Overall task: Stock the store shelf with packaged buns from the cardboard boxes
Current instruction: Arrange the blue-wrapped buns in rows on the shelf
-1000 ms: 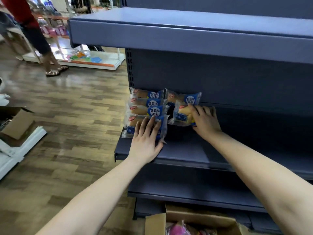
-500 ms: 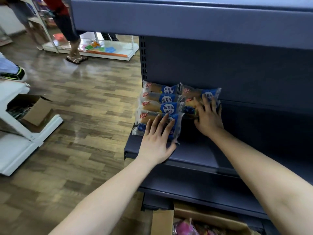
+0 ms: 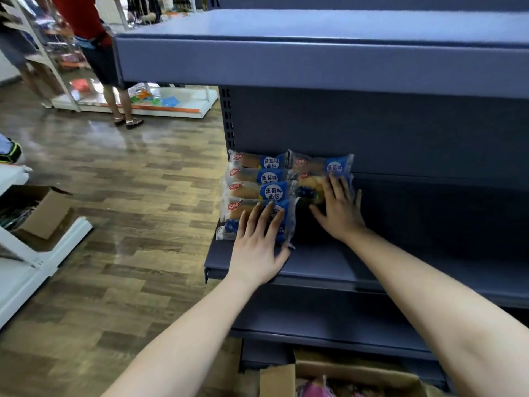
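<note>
1. A second ago my right hand (image 3: 339, 213) lay on the lower pack of the right column of bun packs (image 3: 322, 167), which sat a little askew. Since then the hand has slid up and over it. That column now looks squarer and sits just beside the left column of bun packs (image 3: 257, 179).
2. My left hand (image 3: 257, 245) has hardly moved. It is flat, fingers straight and a little apart, pressing on the front pack of the left column with the heel of the palm at the shelf (image 3: 372, 267) surface.
3. My right hand is flat too, fingers spread across the lower right pack. Neither hand grips anything; both only press and steady.
4. All the shelved buns are at the far left end of this middle shelf, up against the back panel: four packs overlapping in the left column, two showing in the right.
5. I judge this as tidying after a placement, not a fresh one. The task is barely begun, since the rest of the shelf to the right is bare and the board above shows nothing on it.
6. The cardboard box (image 3: 357, 376) at my feet is cut off by the bottom edge. I can make out something pink inside, but not whether more buns are in it.
7. My right palm covers most of the lower right pack, so I cannot tell whether a third one lies under it.
8. The right end of the shelf runs out of view and is dark.
</note>
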Action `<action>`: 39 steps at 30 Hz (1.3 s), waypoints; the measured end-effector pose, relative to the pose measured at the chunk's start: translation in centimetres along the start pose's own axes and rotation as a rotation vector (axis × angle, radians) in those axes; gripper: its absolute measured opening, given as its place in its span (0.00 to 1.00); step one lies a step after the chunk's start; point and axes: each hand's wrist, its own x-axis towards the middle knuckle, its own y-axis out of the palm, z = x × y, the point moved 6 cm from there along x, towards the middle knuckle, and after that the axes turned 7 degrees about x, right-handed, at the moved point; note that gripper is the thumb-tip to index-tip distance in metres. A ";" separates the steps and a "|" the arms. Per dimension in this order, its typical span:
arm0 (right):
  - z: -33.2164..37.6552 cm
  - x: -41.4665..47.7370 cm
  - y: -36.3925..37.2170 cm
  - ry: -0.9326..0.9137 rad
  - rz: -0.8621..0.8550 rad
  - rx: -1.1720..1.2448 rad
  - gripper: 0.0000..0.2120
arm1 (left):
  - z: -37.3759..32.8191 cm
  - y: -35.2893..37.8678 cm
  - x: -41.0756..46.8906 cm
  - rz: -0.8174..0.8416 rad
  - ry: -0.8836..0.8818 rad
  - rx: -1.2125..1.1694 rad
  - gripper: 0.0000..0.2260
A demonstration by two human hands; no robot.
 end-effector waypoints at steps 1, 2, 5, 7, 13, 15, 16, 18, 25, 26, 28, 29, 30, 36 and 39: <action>0.0 -0.4 0.2 0.017 -0.004 0.018 0.36 | 0.0 0.0 0.0 0.004 0.000 0.003 0.29; 0.0 -0.8 0.3 0.033 -0.006 0.032 0.36 | 0.0 0.0 0.0 0.010 0.002 0.008 0.29; 0.1 -2.0 0.0 0.068 -0.015 0.053 0.34 | 0.0 0.0 0.0 0.037 0.007 0.020 0.30; 0.4 -3.0 -0.5 0.069 -0.011 0.056 0.34 | -0.1 0.0 0.1 0.045 0.012 0.032 0.30; -0.1 -8.0 -2.0 -0.052 -0.010 -0.065 0.29 | -1.5 -0.7 0.2 0.052 0.040 0.041 0.30; -1.7 -9.8 -2.5 -0.042 -0.020 -0.057 0.28 | -4.2 -1.5 0.1 0.041 0.096 -0.001 0.28; -2.7 -10.7 -2.8 -0.009 -0.036 -0.030 0.27 | -6.2 -1.9 0.0 0.033 0.142 -0.036 0.28; -5.2 -12.4 -3.9 0.087 -0.089 0.024 0.26 | -10.7 -2.5 -0.6 0.024 0.258 -0.104 0.27; -13.2 -21.4 -8.0 0.292 -0.211 -0.026 0.24 | -23.7 -2.2 -4.2 0.084 0.592 -0.258 0.26; -14.6 -23.2 -8.4 0.336 -0.217 -0.036 0.24 | -25.0 -1.8 -4.8 0.108 0.619 -0.271 0.26; -16.9 -26.5 -8.6 0.421 -0.207 -0.057 0.25 | -26.6 -1.0 -5.6 0.146 0.666 -0.269 0.25; -18.1 -28.3 -8.6 0.469 -0.194 -0.067 0.25 | -27.4 -0.5 -6.1 0.159 0.698 -0.265 0.24; -19.0 -30.1 -8.6 0.513 -0.183 -0.069 0.25 | -28.2 0.0 -6.6 0.172 0.728 -0.258 0.24; -21.8 -39.3 -6.1 0.641 -0.130 -0.022 0.24 | -32.8 3.5 -10.7 0.368 0.843 -0.226 0.24; -21.7 -42.3 -3.8 0.695 -0.089 0.027 0.24 | -34.8 5.5 -13.9 0.527 0.871 -0.190 0.25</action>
